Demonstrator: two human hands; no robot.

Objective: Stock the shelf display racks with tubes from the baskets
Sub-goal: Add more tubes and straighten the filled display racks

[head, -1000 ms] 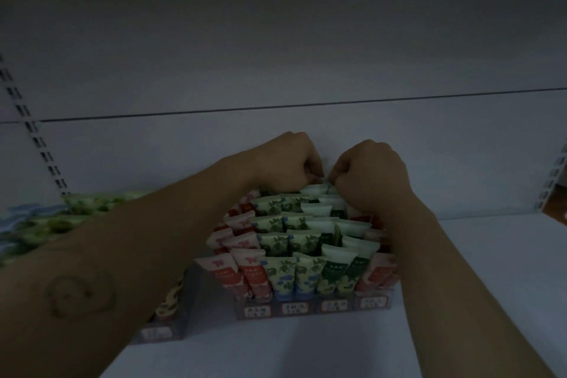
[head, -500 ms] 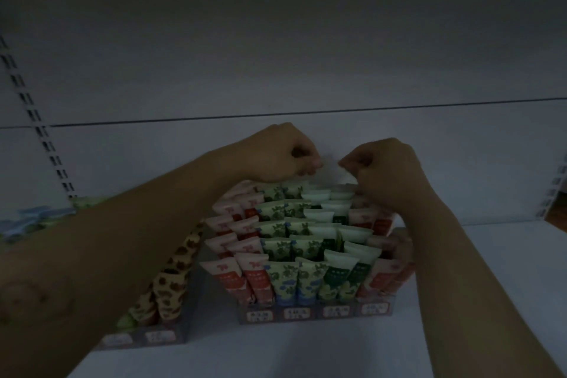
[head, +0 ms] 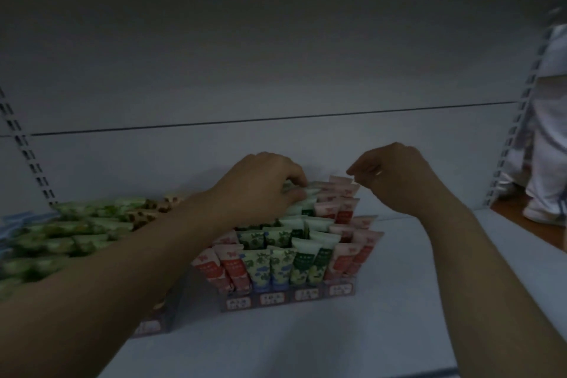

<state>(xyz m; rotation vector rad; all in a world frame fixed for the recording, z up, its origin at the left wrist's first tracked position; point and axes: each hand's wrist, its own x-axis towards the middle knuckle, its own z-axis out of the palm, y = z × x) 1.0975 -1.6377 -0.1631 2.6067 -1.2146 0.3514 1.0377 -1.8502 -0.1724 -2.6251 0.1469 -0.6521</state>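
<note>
Dim light is cast over a white shelf [head: 429,301]. On it a display rack [head: 288,298] is packed with upright tubes [head: 276,267] in red, green and pink rows. More green tubes [head: 76,224] are piled at the left, partly hidden by the left arm. A person in white [head: 549,132] is seen far right. The left hand [head: 260,184] is laid on the back row, with its fingers [head: 299,179] curled round a pale green tube [head: 310,193]. The right hand [head: 399,181] is held just above the pink tubes [head: 340,190], fingers curled. Whether anything is pinched cannot be told.

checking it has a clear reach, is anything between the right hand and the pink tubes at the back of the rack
Nothing visible. The right hand hovers above the back-row pink tubes with open air between; the left hand touches the green tubes beside them.
</note>
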